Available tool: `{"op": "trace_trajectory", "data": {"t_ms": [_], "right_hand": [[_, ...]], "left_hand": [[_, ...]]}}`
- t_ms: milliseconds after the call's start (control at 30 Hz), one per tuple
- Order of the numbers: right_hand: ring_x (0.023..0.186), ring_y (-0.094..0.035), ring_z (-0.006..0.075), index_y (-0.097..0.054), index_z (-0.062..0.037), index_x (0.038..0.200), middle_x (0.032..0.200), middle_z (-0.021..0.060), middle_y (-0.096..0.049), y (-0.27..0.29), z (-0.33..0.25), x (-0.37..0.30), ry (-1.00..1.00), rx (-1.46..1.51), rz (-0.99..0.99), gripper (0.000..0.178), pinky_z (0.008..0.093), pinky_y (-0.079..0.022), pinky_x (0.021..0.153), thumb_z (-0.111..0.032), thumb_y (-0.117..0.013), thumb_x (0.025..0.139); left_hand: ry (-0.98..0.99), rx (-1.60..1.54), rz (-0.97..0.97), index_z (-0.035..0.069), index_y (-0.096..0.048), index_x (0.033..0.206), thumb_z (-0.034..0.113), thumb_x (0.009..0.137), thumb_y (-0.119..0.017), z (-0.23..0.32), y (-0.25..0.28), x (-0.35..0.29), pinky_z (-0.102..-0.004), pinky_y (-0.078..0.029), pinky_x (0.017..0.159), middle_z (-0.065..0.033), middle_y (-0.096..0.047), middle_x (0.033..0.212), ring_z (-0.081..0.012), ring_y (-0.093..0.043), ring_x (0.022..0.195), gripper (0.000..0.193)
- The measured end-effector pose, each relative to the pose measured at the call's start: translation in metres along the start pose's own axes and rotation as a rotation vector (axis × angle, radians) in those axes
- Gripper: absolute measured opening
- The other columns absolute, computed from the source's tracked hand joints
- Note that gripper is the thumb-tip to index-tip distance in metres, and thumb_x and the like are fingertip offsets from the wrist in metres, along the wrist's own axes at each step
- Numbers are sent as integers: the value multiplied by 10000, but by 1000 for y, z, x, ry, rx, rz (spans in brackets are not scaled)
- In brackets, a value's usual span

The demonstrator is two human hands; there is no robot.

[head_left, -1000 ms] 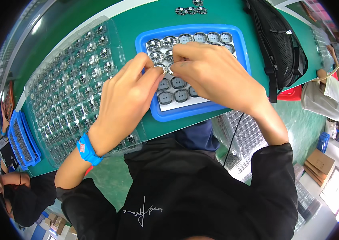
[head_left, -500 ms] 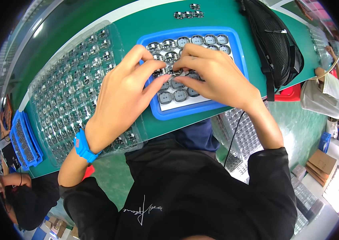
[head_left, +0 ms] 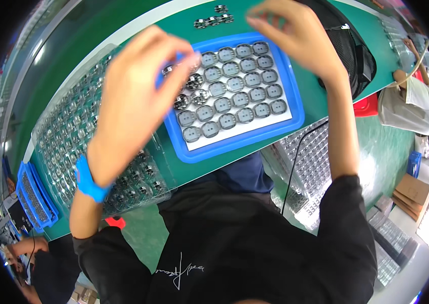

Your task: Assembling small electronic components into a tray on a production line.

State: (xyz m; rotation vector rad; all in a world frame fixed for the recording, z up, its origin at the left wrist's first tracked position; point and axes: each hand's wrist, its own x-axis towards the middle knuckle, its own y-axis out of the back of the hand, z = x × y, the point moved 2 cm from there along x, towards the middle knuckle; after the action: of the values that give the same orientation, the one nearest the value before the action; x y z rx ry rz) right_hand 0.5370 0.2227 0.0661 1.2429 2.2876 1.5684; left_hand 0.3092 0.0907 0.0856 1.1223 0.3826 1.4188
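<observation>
A blue tray (head_left: pixel 299 109) on the green table holds rows of grey rounded-square housings (head_left: pixel 235 83) on a white liner. Near its left side, several housings carry dark round circuit boards (head_left: pixel 194 81). Over that left edge is my left hand (head_left: pixel 141 96), smeared by motion; its thumb and forefinger come close together, and what is between them cannot be made out. Beyond the tray's far right corner, my right hand (head_left: pixel 295 38) is raised, fingers loosely bent and apart with nothing visible in them. Left of it lies a small group of loose circuit boards (head_left: pixel 214 21).
A large clear blister tray (head_left: pixel 72 137) full of circuit boards lies on the left, partly behind my left arm. A black mesh bag (head_left: pixel 354 55) sits on the right. Stacked blue trays (head_left: pixel 37 197) stand at far left. Other people (head_left: pixel 409 106) work at both sides.
Both hands have left the circuit boards in the blue tray. My right hand has moved up and right past the far edge; my left has drawn back to the left.
</observation>
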Motion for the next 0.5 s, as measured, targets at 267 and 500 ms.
{"op": "trace_trajectory", "data": {"t_ms": [267, 500], "right_hand": [[802, -743, 297, -756, 15, 959, 860, 175, -755, -39, 63, 87, 127, 39, -280, 226, 393, -573, 745, -162, -764, 819], [784, -741, 306, -771, -8, 921, 849, 172, -755, -38, 58, 80, 144, -13, -143, 191, 396, -575, 734, -161, -788, 808]], "left_hand": [[54, -22, -200, 2, -685, 1005, 189, 953, -724, -76, -49, 78, -339, -502, 629, -97, -670, 839, -191, -598, 659, 199], [44, -118, -225, -43, -690, 887, 121, 895, -735, -45, -27, 80, -434, -518, 693, -214, -670, 818, -354, -683, 792, 170]]}}
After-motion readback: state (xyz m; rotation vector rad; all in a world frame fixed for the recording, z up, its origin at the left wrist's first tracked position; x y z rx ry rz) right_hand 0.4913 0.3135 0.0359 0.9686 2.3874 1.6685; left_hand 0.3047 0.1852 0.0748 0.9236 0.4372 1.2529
